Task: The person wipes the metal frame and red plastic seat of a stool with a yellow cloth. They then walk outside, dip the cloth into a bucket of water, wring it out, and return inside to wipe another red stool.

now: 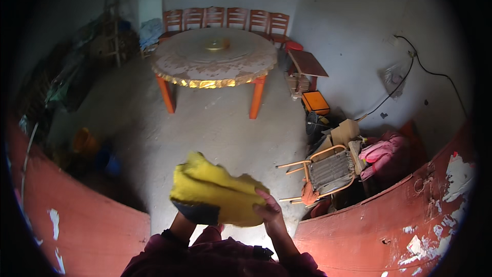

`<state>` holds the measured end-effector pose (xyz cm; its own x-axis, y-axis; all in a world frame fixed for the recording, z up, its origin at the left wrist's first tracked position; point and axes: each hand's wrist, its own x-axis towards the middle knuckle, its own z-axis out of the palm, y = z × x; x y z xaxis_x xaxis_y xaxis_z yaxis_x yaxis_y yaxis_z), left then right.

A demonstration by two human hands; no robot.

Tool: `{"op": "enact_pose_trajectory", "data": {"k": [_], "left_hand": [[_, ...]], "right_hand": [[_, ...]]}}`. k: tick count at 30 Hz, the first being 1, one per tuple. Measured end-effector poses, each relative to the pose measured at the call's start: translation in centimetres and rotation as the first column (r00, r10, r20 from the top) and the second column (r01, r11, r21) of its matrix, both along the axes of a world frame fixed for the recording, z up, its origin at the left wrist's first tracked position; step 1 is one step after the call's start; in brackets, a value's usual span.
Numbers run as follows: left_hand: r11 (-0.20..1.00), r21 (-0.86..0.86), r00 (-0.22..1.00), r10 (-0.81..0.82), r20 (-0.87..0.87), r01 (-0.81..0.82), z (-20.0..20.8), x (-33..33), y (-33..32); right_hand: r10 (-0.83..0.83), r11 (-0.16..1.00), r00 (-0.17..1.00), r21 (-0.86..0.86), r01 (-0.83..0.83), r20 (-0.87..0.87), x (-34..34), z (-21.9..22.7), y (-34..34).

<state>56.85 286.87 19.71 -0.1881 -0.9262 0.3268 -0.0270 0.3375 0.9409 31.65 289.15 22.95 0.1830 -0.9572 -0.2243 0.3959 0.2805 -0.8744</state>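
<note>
A yellow cloth (220, 190) with a ragged edge and a fold along it is held up in front of my body. Its lower left corner shows a dark grey patch. My right hand (268, 209) grips the right edge, thumb and fingers pinching it. At the lower left end, my left hand (182, 225) comes up under the dark corner and holds the cloth from behind. The cloth covers the left fingers; only the wrist area shows.
A round table (212, 64) stands ahead, with several wooden chairs (237, 18) behind it. To the right lie a tipped metal-framed chair (330, 172), cardboard (345, 131) and pink fabric (387, 150). Red door panels (87, 225) flank me. A blue bucket (106, 161) sits left.
</note>
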Motion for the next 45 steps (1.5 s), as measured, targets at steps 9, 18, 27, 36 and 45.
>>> {"op": "enact_pose_trajectory", "data": {"k": [9, 18, 27, 36, 45], "left_hand": [[0.92, -0.047, 0.574, -0.202, 0.794, 0.388, 1.8, -7.1, -20.2], [0.818, 0.238, 0.824, -0.413, -0.388, 0.523, -0.5, -13.1, -42.4], [0.783, 0.177, 0.796, -0.605, -0.005, 0.596, 0.1, -12.8, -56.6], [0.933, 0.046, 0.909, -0.357, 0.214, 0.356, 2.4, -12.5, -74.6], [0.995, 0.063, 0.955, -0.086, 0.285, 0.071, 4.4, -11.6, -86.9]], "right_hand": [[-0.011, 0.968, 0.981, -0.249, -0.037, -0.192, -4.7, -1.2, -19.6], [-0.163, 0.969, 0.973, -0.212, 0.127, -0.163, -9.8, 1.7, -37.4], [-0.23, 0.97, 0.953, -0.126, 0.207, -0.199, -14.1, 0.7, -50.6], [-0.067, 0.982, 0.933, -0.189, -0.001, -0.355, -13.0, -2.7, -73.9], [0.063, 0.886, 0.641, -0.253, -0.389, -0.765, -12.6, -3.6, -87.1]]}}
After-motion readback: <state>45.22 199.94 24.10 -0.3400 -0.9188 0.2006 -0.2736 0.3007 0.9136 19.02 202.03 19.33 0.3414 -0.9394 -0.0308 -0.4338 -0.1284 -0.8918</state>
